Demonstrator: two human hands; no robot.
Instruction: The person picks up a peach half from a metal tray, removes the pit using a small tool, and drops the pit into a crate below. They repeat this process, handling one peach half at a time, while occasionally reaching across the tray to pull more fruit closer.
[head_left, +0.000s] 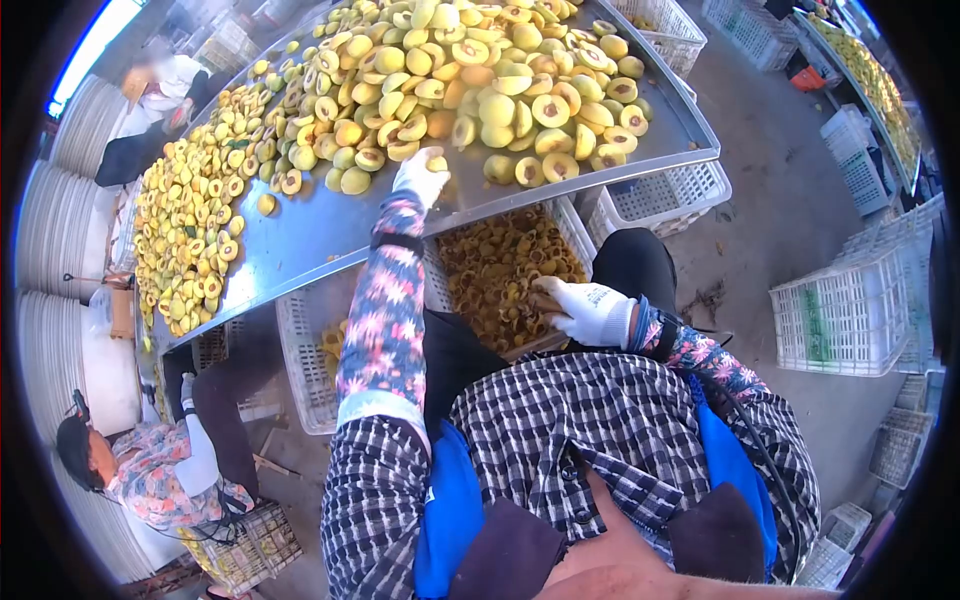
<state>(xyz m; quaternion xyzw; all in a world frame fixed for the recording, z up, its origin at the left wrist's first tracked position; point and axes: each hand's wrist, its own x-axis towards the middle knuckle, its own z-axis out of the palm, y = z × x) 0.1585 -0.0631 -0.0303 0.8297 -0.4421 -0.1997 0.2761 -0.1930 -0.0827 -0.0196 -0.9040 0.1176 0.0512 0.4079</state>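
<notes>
Two seated-level co-workers far left of the left hand: one person [165, 480] low in view, another person [165, 85] at the far side of the worktop [270, 245]. Smaller yellow halves [190, 215] are spread on the worktop's left part. A white crate [305, 365] is below the worktop edge, left of the left forearm. Left hand [423, 178], white glove, at the near worktop edge, fingers closed, pinching a yellow fruit piece [437, 164]. Just beyond it, a big heap of halved fruit [500, 95], some with brown centres up. Below, between the hands, a crate of brownish pieces [505, 265]. Right hand [592, 312], white glove, fingers bent over that crate's right side; cannot tell if it grips anything. Beyond it, an open white crate [668, 195]; well right, a larger crate [840, 320] on the floor.
</notes>
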